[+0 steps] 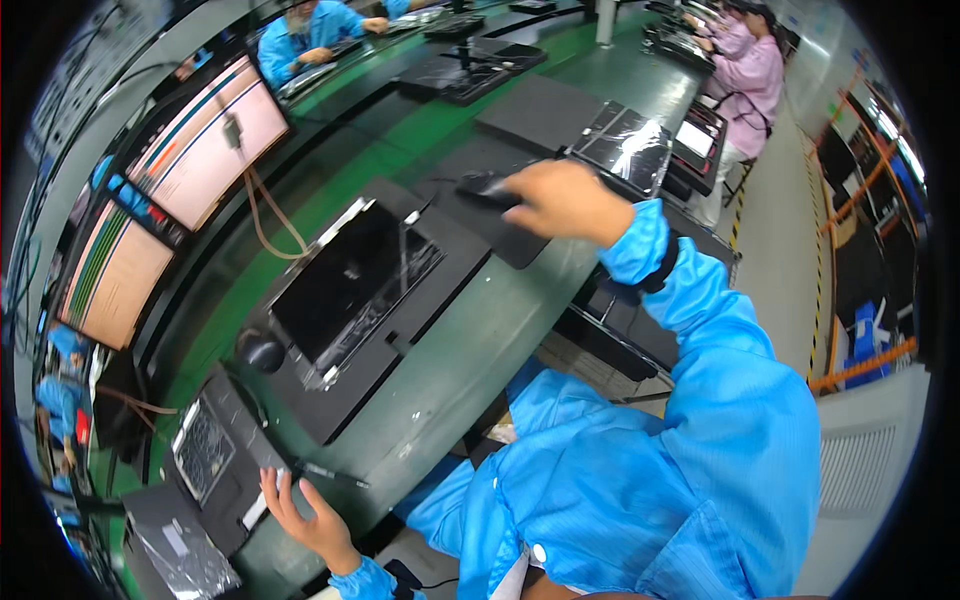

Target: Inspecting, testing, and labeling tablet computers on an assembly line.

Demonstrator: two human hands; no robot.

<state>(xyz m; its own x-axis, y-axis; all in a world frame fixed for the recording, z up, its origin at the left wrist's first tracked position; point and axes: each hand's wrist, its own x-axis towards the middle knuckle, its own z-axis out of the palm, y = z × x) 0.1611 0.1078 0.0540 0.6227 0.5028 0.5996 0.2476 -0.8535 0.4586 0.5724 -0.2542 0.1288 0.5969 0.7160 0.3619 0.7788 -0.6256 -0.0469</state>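
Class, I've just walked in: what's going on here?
A person in a blue smock has the right hand at a black computer mouse; blur hides whether it is held. The left hand is open beside a dark block at lower left. Between them, a black display panel lies on a dark pad, with two lit monitors to the left.

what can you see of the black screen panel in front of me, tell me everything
The screen panel is a thin, dark rectangle with a glossy, glass-like face. Silvery strips and what looks like clear film show along its edges. It lies dark face up, slanted in the picture, on a dark grey pad on the green bench. A brownish cable reaches its far edge; whether it connects is unclear. Neither left hand nor right hand touches it.
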